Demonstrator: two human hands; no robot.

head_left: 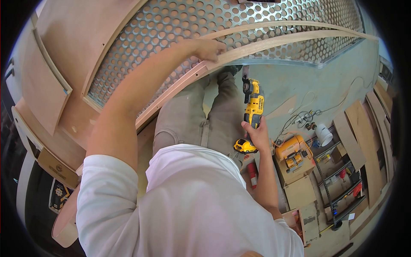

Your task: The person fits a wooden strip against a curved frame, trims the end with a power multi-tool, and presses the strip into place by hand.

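Two hands: both belong to the person wearing the camera, seen from above over a white shirt (188,205).
Left hand (209,49): upper middle of the frame, arm stretched up from the lower left; its grip is closed over the edge of a curved wooden strip (274,43).
Wooden strip: runs in a long arc from the left middle up to the upper right, lying against a perforated metal sheet (171,25).
Metal sheet: fills the top of the frame, full of round holes, set in a curved wooden frame (60,55) at the upper left.
Right hand (256,132): just right of centre; its grip is clenched round the body of a yellow power tool (253,103).
Power tool: held upright, head pointing up toward the strip but apart from it, battery end low at the hand.
Floor (291,81): grey, behind the tool, with trousers (192,115) in front of it.
Right side: an orange machine (293,154), a white cup (324,135), cables, boxes and wooden boards (357,132) lie on the floor.
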